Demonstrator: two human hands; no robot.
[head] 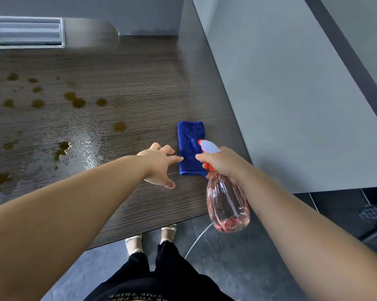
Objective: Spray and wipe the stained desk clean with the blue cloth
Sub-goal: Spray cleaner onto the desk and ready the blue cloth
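Observation:
The dark wood-grain desk [129,79] carries several brown stains [78,102] across its left half and a wet, shiny sprayed patch [90,153] near the front. A folded blue cloth [189,142] lies on the desk toward its right side. My left hand [159,164] hovers with fingers spread, its fingertips at the cloth's left edge. My right hand [221,162] grips the neck of a clear pink spray bottle [226,203] with a white and orange nozzle, held over the cloth's right edge and the desk's front right corner.
A grey partition wall [281,94] bounds the desk on the right. A grey slatted tray [24,32] sits at the back left. Below the desk's front edge are dark floor tiles, a white cable [196,237] and my feet.

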